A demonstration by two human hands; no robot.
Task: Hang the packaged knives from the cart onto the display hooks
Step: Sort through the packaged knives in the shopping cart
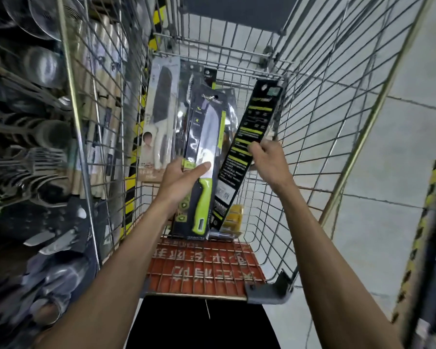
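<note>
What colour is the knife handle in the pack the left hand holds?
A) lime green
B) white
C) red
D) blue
A: the knife pack in the left hand shows a lime-green handle; the right hand holds a black pack.

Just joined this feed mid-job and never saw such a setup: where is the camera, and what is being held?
No machine here: a person works bare-handed, and the one picture comes from a camera on their head, looking down. Both arms reach into a wire shopping cart. The left hand grips a green-handled knife pack, thumb across its front. The right hand holds a black pack with its printed back facing us. A white-handled knife pack stands at the cart's left side. Metal utensils show, blurred, to the left outside the cart.
</note>
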